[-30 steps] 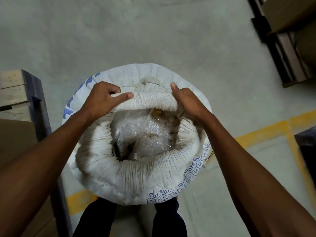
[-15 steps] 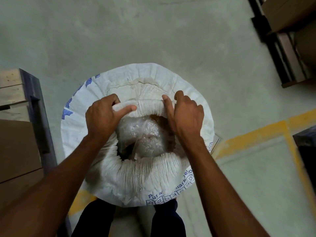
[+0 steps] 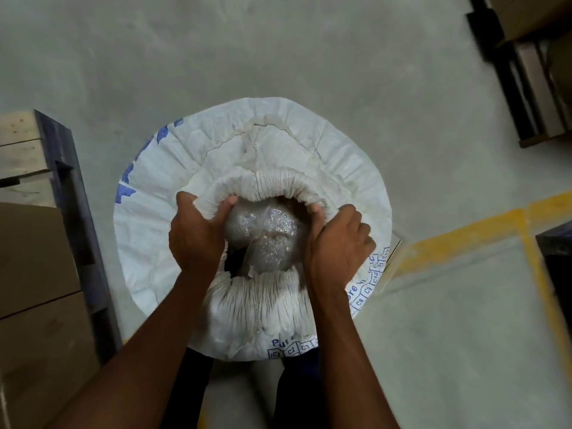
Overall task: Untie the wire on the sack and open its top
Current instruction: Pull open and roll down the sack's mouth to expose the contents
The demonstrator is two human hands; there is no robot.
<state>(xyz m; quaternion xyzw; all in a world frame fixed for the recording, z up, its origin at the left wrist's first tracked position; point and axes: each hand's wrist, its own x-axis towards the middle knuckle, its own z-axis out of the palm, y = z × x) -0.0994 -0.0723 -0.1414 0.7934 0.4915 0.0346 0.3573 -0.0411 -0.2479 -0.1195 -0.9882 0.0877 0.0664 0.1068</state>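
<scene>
Sack [image 3: 173, 193] rim now gripped lower by left hand [image 3: 195, 239] and right hand [image 3: 335, 243]

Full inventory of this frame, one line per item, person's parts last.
sack: 1, white with blue print, centre of floor, top rolled back and open
plastic liner: 1, clear, bunched inside the sack mouth
floor: 1, grey concrete, under everything
floor line: 1, yellow, right of sack
wooden pallet: 1, pale wood with dark blue edge, left
cardboard boxes: at least 2, brown, lower left
rack: 1, dark, upper right
wire: none visible
left hand: grip on the rolled rim, left side
right hand: grip on the rim, right side
</scene>
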